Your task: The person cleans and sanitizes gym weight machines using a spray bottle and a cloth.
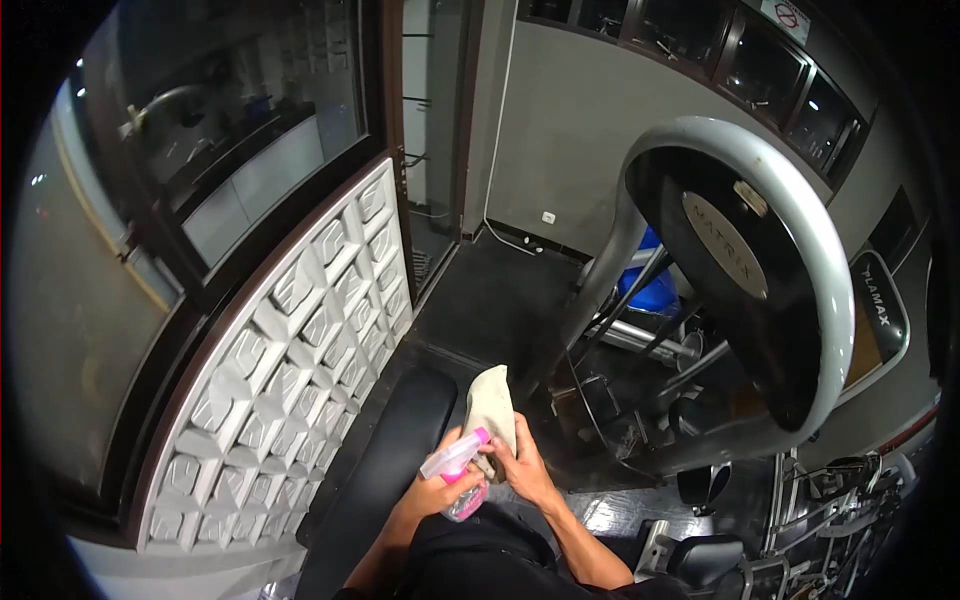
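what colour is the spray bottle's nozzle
Pink, on the spray bottle; head view shows it best.

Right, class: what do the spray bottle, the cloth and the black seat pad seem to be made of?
The bottle: probably plastic, with a clear glossy body and a pink-and-white trigger head. The cloth: soft fabric, beige and matte; it creases and bunches. The pad: likely a vinyl or leather-look cover over padding, black and smooth with a faint sheen.
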